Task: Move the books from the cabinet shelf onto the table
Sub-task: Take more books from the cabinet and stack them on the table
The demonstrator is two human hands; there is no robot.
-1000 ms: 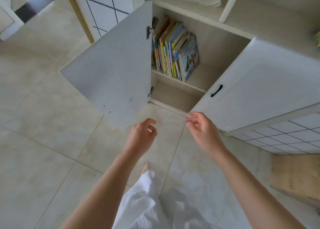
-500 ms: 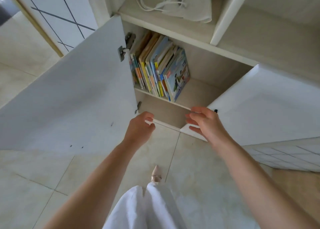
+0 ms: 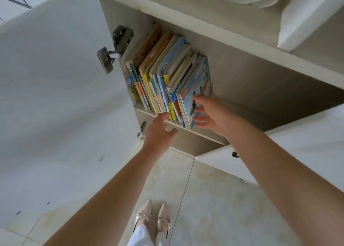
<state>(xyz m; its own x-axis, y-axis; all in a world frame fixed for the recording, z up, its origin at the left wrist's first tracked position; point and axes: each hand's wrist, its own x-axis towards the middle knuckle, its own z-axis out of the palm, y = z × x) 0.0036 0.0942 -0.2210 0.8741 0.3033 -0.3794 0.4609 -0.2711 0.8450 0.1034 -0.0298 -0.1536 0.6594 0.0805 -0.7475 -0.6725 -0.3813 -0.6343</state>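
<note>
swinging wide on the far left, the left cabinet door [image 3: 55,97] stands open, its pale inner face filling that side of the view, with a metal hinge [image 3: 111,54] joining it to the cabinet wall. just right of the hinge, the books [image 3: 167,74] stand in a row on the cabinet shelf [image 3: 204,134] — thin, brightly coloured children's books, packed against the left wall and leaning a little to the right. the left hand [image 3: 158,132] reaches up in front of the shelf's front edge, below the middle of the row; its fingers are loosely curled and parted, gripping nothing, fingertips near the bottoms of the spines. whether they touch a spine i cannot tell. to its right, the right hand [image 3: 210,113] is spread open against the cover of the outermost book [image 3: 197,89], a blue one with cartoon figures — its fingertips lie on the cover, not closed around it. right of the books the shelf is bare. the right cabinet door [image 3: 279,152] stands open at the far right, its dark handle [image 3: 235,154] partly hidden by the right forearm. low in the middle, two pale pointed shoes [image 3: 154,219] stand on the tiled floor [image 3: 204,208].
</note>
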